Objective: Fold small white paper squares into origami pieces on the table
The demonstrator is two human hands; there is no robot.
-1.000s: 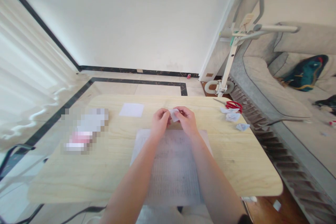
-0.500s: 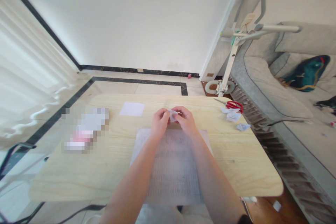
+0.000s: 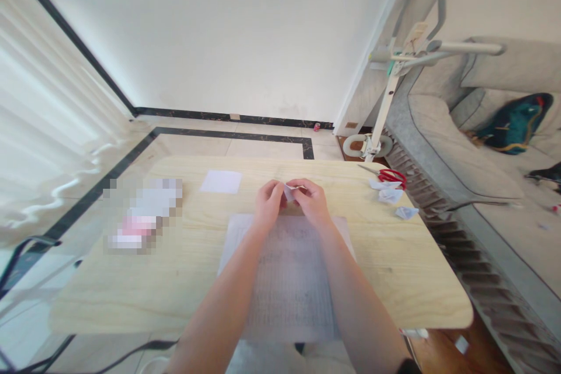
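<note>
My left hand and my right hand meet above the far middle of a light wooden table. Both pinch one small folded piece of white paper between their fingertips, and most of it is hidden by the fingers. Under my wrists and forearms lies a translucent gridded mat. A white square sheet of paper lies flat to the left of my hands.
Red-handled scissors lie at the table's far right beside crumpled white paper scraps. A blurred white and pink item sits at the left. A grey sofa and a white stand are on the right.
The small paper shows less between my fingers now, as the fingertips have closed in over it. My hands stay in the same place.
</note>
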